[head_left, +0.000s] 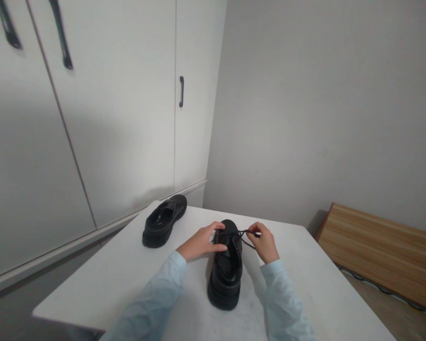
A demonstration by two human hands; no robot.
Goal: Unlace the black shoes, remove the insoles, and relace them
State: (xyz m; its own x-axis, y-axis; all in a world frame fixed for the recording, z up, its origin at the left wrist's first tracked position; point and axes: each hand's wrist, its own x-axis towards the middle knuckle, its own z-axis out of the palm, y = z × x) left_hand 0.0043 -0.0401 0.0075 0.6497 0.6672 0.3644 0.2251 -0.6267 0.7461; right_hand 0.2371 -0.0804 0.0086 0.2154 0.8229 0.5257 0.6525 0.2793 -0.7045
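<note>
A black lace-up shoe [224, 289] stands upright on the white table [128, 284], its toe pointing away from me. My left hand [202, 240] rests against the left side of this shoe. Its thumb lies over the tongue area and its forefinger reaches to the front of the lacing, with a gap between them. On the right side, my right hand [263, 240] pinches a dark shoelace [244, 232], drawn out sideways from the shoe. A loose lace end hangs just below that pinch. The remaining fingers of my left hand are partly hidden.
A second black shoe [164, 220] stands at the table's far left. Behind it is a white cabinet [128, 118] with dark handles, meeting a grey wall [323, 109]. A wood-grain board [379, 251] and a pale cable lie beyond the table's right edge.
</note>
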